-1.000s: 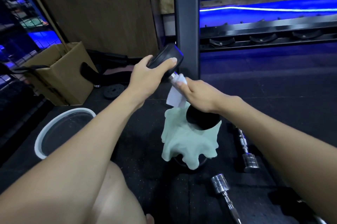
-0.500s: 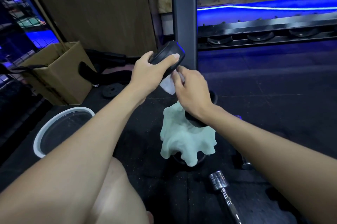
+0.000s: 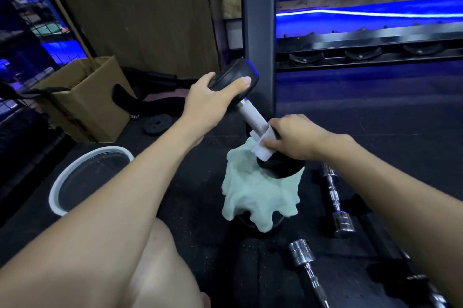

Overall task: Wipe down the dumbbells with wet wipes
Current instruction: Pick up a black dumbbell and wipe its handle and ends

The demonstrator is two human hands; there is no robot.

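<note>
A black dumbbell [image 3: 251, 113] with a knurled steel handle stands tilted, its lower head resting on a pale green cloth [image 3: 258, 197] draped over something dark on the floor. My left hand [image 3: 208, 102] grips the dumbbell's upper head. My right hand [image 3: 293, 138] wraps a white wet wipe [image 3: 263, 146] round the low end of the handle, just above the lower head.
A white-rimmed bucket [image 3: 57, 187] stands at the left, a cardboard box [image 3: 87, 104] behind it. Chrome bars [image 3: 335, 207] lie on the black floor at the right. A grey rack post [image 3: 258, 32] rises behind the dumbbell. My bare knee is at the bottom.
My right hand has slid the wipe down the handle from just under the upper head to the lower end, baring the steel handle. My left hand keeps its hold.
</note>
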